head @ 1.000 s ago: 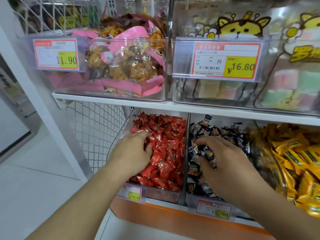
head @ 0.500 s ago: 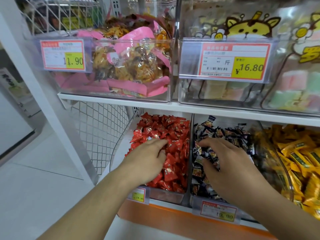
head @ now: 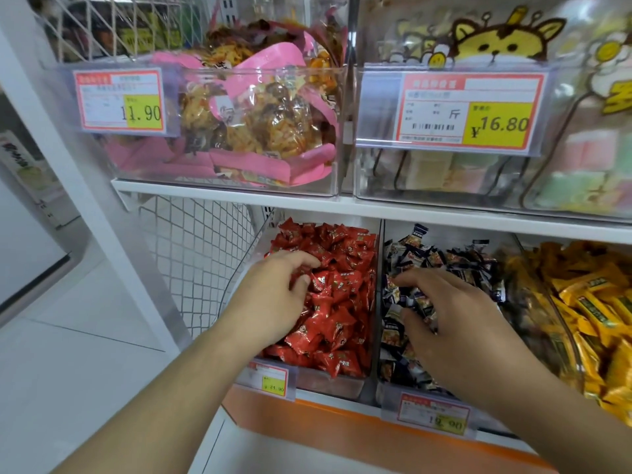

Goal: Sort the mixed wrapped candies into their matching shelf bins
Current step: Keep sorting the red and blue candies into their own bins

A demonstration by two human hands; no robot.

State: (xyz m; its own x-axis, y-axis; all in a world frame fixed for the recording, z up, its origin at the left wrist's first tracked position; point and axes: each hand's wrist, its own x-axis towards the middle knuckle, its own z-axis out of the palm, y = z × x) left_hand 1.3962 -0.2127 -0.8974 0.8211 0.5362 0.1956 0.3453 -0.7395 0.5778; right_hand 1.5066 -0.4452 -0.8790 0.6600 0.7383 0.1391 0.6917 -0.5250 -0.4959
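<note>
above both hands sits a white shelf [head: 307, 208] with two clear bins on it. the one up and to the left of the hands holds snack bags with pink wrap [head: 260, 131] and has a price tag [head: 119, 100] that says 11.90. the one up and to the right holds soft pastel sweets [head: 581, 165] and has a price tag [head: 468, 112] that says 16.80. far out past the right hand is a bin of yellow candies [head: 598, 309]. to the left of the left hand is a white wire mesh [head: 195, 254] and the pale floor [head: 68, 336]. below the hands runs an orange strip [head: 342, 425] with two small price tags on the bin fronts. the left hand [head: 273, 295] reaches into the bin of red candies [head: 342, 302], palm down, fingers curled into the pile and touching the wrappers; i cannot tell if it is pinching one. the right hand [head: 455, 316] reaches into the next bin, full of dark blue candies [head: 444, 258], palm down, fingers bent like a claw and dug in among them; i cannot tell if it holds one. a clear wall [head: 379, 268] stands between the two hands.
</note>
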